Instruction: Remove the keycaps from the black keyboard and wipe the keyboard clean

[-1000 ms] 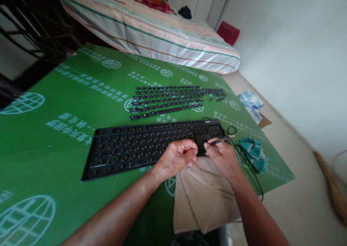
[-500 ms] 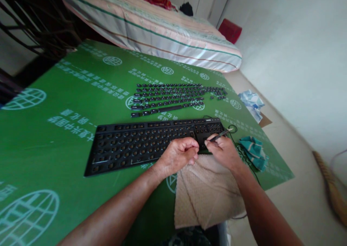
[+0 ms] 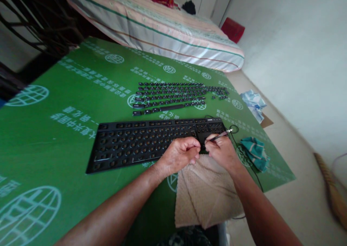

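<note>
A black keyboard frame [image 3: 135, 143] with its keycaps taken off lies on a green printed sheet [image 3: 67, 94]. The loose black keycaps [image 3: 173, 96] are laid out in rows beyond it. My left hand [image 3: 179, 154] is closed in a fist against the keyboard's near edge; what it holds is hidden. My right hand [image 3: 221, 150] pinches a thin pen-like tool [image 3: 220, 135] whose tip points down at the keyboard's right part. A beige cloth [image 3: 206, 191] lies under both wrists.
A teal striped rag [image 3: 255, 148] and a black cable [image 3: 244, 155] lie right of the keyboard. Crumpled pale cloth [image 3: 252, 99] sits at the sheet's far right edge. A mattress [image 3: 162, 33] lies beyond, dark furniture [image 3: 32, 29] at far left, a broom [image 3: 329, 186] on the floor at right.
The view has shifted slightly. Both hands stay at the keyboard's right part, with the tool raised a little more upright.
</note>
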Tool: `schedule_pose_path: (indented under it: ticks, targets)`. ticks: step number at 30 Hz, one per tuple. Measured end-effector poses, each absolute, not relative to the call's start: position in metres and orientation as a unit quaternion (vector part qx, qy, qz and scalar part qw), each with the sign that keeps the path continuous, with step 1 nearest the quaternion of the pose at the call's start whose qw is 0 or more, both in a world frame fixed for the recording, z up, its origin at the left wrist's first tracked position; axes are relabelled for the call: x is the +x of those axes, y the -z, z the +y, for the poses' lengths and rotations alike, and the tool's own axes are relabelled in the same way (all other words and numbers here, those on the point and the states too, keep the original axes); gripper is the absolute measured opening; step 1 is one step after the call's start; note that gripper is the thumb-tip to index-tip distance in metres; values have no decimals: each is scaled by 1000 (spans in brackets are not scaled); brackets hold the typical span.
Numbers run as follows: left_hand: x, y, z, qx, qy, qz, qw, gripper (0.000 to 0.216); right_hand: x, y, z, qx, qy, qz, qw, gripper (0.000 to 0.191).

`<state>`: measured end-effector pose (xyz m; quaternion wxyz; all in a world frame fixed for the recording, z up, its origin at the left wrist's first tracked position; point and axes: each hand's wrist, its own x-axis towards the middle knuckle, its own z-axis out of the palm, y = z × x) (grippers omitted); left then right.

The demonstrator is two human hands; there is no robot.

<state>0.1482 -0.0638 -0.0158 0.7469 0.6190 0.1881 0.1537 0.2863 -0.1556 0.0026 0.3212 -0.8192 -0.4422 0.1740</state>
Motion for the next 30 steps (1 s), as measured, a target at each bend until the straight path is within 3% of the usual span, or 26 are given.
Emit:
schedule_pose_path:
  ticks: [8,16,23,30]
  targets:
    - [148,14,-64,622,-152,191,744,10,292,-2,-161,-794,-181,-482,323,19]
    - [149,18,-64,634,-161,185,733,8,296,1,-157,-779,-270,-368,430,12]
    - [150,20,-63,643,-166,184,725,8,294,6,-160,-772,-248,-344,473,11]
    - [153,21,-65,665,-173,193,701,8,296,10,-160,-772,-196,-411,443,28]
